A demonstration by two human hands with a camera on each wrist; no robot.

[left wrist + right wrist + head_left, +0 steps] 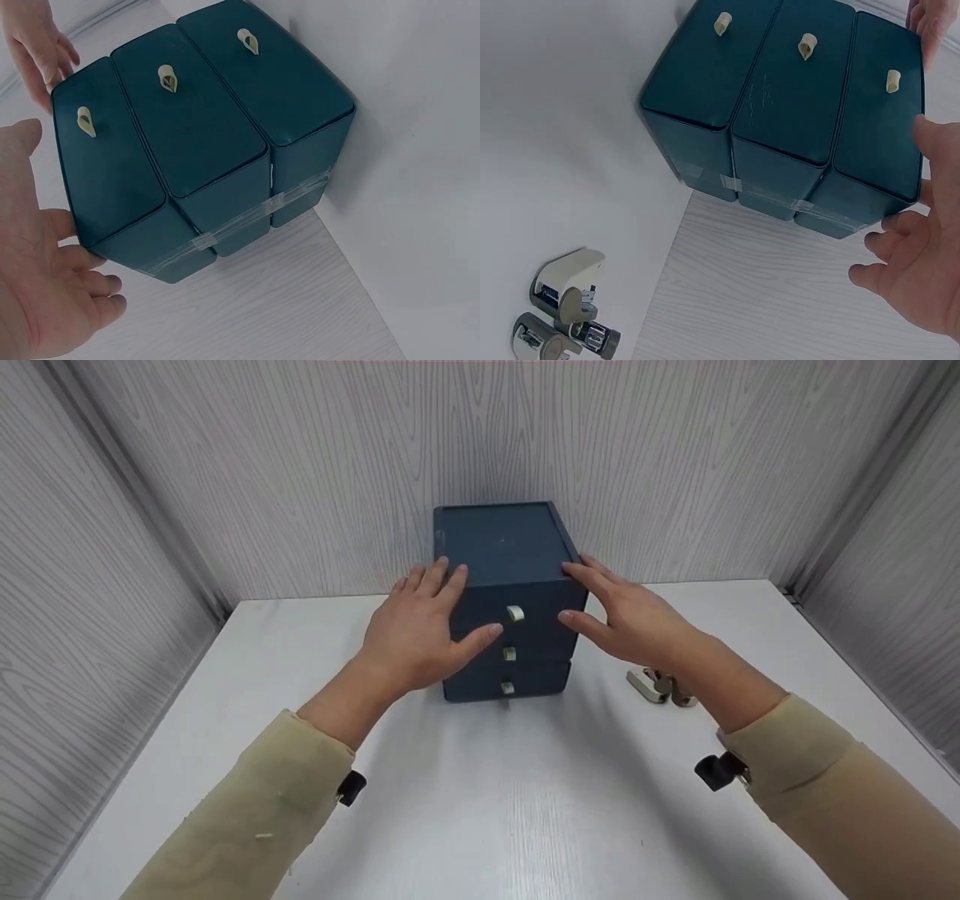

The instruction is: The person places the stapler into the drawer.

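A dark blue box (510,547) with three drawers stands at the back of the white table (525,810), close to the wall. Each drawer has a small cream loop pull; the top pull (514,613) lies between my hands. My left hand (457,607) is on the box's left side, with straight fingers on the top edge and the thumb across the front. My right hand (581,596) touches the top right corner with straight fingers, its thumb by the front right edge. The left wrist view shows the box (187,135) beside my left hand (60,225). The right wrist view shows the box (795,112) next to my right hand (915,255).
Two small staplers (660,686) lie on the table to the right of the box, under my right forearm; the right wrist view shows the staplers (566,300) too. Clear tape (247,214) runs across the box's side. Grey wood-grain walls enclose the table on three sides.
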